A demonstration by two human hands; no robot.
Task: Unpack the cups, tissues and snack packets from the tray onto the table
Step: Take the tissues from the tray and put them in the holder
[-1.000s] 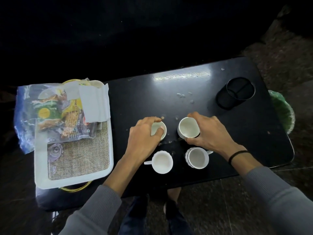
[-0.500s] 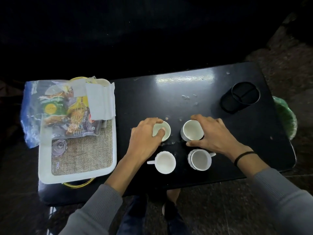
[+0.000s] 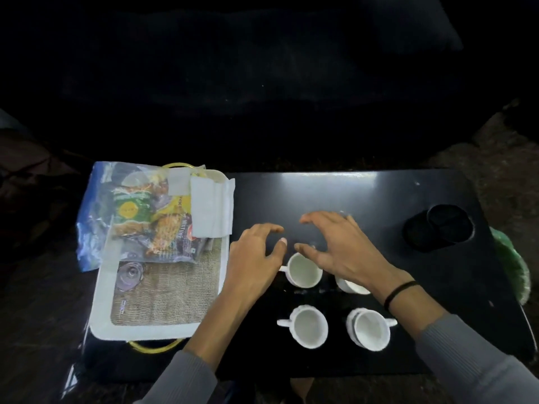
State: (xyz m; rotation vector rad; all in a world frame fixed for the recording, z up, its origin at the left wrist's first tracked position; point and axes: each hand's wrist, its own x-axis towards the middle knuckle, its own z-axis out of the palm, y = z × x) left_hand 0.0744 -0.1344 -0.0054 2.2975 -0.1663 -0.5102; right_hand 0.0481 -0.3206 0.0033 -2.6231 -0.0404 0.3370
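Observation:
Several white cups stand on the black table: one and one half hidden under my right wrist in the far row, two more in the near row. My left hand and my right hand hover just above and beyond the far cups, fingers loosely spread, holding nothing. The white tray at the left holds snack packets in clear plastic and folded white tissues.
A small glass lid lies on the tray's burlap mat. A black round holder sits at the table's far right. A green object shows past the right edge. Dark surroundings lie beyond the table.
Both hands have let go of the two far cups and lifted off them, fingers spreading. The camera view has shifted, so everything sits lower in frame.

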